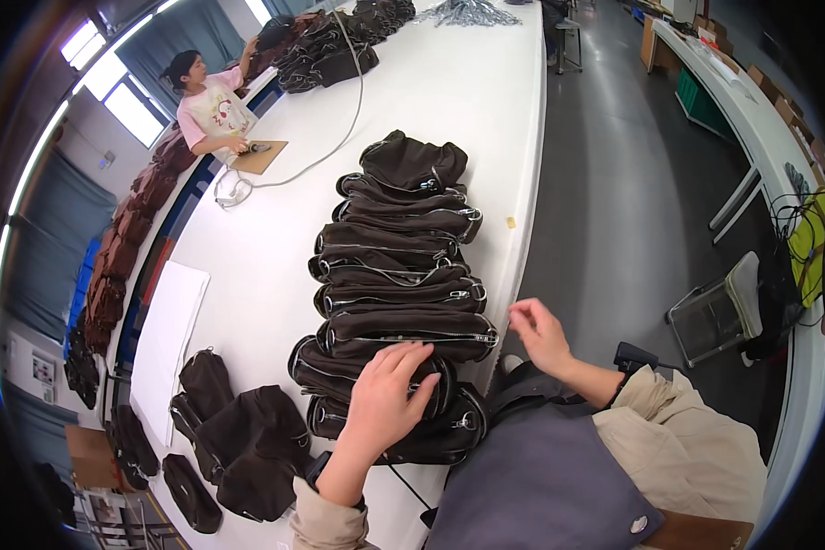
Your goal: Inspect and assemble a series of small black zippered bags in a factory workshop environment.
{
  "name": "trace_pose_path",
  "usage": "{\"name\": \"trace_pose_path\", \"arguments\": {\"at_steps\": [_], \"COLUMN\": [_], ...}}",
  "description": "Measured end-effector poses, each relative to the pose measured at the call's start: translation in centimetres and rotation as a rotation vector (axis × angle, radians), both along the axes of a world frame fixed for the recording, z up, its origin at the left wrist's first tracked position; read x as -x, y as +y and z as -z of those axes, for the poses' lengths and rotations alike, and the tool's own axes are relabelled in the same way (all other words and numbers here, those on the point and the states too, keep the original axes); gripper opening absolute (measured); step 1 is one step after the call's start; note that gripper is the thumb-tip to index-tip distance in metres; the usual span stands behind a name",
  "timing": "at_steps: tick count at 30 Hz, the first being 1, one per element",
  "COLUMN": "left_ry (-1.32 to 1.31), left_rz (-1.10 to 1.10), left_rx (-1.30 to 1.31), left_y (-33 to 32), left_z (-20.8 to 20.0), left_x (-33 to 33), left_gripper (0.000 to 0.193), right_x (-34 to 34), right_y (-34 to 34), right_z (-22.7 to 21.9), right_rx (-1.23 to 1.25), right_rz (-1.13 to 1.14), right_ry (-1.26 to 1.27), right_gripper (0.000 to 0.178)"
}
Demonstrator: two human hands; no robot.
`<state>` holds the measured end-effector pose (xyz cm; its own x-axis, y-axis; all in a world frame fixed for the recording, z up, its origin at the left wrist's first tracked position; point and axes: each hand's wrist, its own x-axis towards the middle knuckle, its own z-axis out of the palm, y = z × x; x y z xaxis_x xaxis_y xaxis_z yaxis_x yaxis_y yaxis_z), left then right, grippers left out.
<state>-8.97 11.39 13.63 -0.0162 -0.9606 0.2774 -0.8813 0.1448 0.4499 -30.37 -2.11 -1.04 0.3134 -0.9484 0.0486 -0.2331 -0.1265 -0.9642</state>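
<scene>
A long row of dark brown zippered bags [399,240] lies packed together on the white table, silver zips and rings facing up. My left hand [390,394] rests flat on the near bags, fingers stretched and close together, gripping nothing. Under its palm, part of a bag [321,367] is hidden. Just past the right end of the row, at the table's edge, my right hand [543,341] hovers with loosely bent fingers. It appears apart from the bags and nothing shows in it. The nearest bag [463,426] lies against my grey apron [541,477].
Loose dark bags [257,440] lie at the near left beside white sheets [170,339]. Across the white table [449,73], a person [215,110] has one hand on a tool over a brown board [259,158]. A cable [353,119] crosses the top. A chair [720,307] stands right.
</scene>
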Motion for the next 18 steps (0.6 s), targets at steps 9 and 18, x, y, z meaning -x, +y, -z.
{"name": "trace_pose_path", "arguments": {"at_steps": [9,18], "left_ry": [-0.222,0.488], "left_rz": [-0.123,-0.287], "left_rx": [-0.058,-0.364], "left_y": [-3.7,-4.7], "left_z": [6.0,5.6], "left_x": [2.1,-0.5], "left_gripper": [0.043,0.026], "right_x": [-4.9,-3.3], "right_y": [1.6,0.7], "right_z": [-1.9,-3.9], "right_rx": [-0.281,0.500], "right_rz": [-0.384,-0.538], "right_ry": [-0.173,-0.156], "right_gripper": [0.020,0.028]}}
